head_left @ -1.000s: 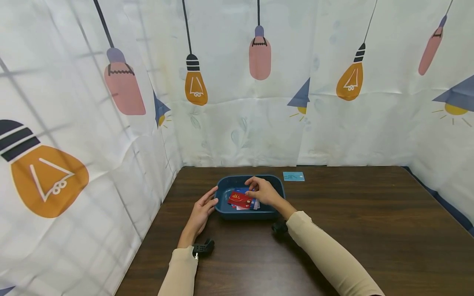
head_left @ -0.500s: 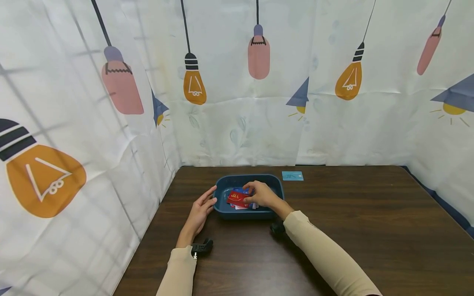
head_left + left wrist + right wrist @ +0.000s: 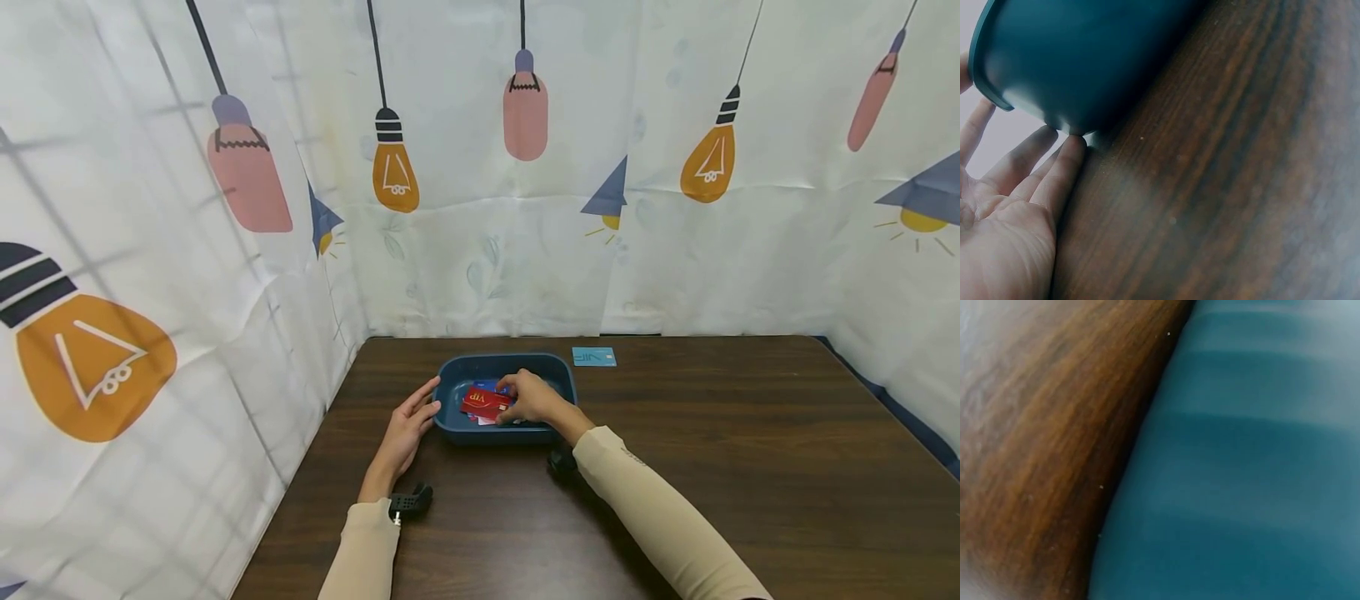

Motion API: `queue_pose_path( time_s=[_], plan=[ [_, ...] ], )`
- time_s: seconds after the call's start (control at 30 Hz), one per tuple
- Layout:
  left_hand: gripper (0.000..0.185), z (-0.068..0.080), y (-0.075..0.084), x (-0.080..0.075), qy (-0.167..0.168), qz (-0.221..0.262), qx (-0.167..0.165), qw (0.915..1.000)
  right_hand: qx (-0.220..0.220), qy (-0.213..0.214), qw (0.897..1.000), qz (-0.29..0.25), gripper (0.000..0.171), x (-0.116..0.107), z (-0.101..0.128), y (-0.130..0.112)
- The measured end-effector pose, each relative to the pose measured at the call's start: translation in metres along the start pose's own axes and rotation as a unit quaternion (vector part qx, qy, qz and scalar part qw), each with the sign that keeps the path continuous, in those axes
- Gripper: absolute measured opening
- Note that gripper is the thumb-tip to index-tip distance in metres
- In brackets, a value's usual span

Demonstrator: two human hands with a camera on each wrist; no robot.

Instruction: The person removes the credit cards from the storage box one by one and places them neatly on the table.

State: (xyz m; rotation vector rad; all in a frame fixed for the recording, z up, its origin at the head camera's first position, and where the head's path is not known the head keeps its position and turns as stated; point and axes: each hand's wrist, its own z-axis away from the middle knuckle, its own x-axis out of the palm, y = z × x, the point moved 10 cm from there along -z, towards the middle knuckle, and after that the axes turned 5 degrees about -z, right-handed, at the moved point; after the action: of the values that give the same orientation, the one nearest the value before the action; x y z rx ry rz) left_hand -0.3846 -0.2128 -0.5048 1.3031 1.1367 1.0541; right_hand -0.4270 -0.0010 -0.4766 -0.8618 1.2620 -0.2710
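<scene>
In the centre of the head view, the right hand (image 3: 534,398) reaches down into a dark blue plastic tray (image 3: 495,437), with bent fingers and the thumb set somewhat apart from the index finger. Its fingertips are at the right end of a red VIP card (image 3: 478,402), which lies upon other cards on the tray floor, a blue card (image 3: 483,385) showing along the far side; whether the fingers pinch it or only touch it, I cannot tell, because the right wrist view shows only the tray wall and wood. The left hand (image 3: 403,433), left of centre, has its fingers extended and spread, and their tips touch the left end of the tray, as the left wrist view confirms. The brown wooden tabletop (image 3: 712,450) extends widely toward the right of the frame, while the table's left edge runs diagonally, rather near the left arm. Just beyond the tray's upper right corner lies a light-blue card (image 3: 594,357), near the back edge and the printed curtain (image 3: 780,267).
</scene>
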Motion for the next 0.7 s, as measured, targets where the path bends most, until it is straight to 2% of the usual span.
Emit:
queue_pose_path(
  time_s=[0.4, 0.7],
  plan=[
    [0.050, 0.0003, -0.0003, 0.0003, -0.001, -0.001, 0.001, 1.0000, 0.001, 0.000, 1.000, 0.028, 0.052, 0.0008, 0.0001, 0.0009],
    [0.049, 0.0009, 0.0014, 0.0009, -0.001, 0.010, 0.001, 1.0000, 0.007, 0.001, 1.000, 0.026, 0.048, 0.0010, -0.0019, 0.0039]
  ],
)
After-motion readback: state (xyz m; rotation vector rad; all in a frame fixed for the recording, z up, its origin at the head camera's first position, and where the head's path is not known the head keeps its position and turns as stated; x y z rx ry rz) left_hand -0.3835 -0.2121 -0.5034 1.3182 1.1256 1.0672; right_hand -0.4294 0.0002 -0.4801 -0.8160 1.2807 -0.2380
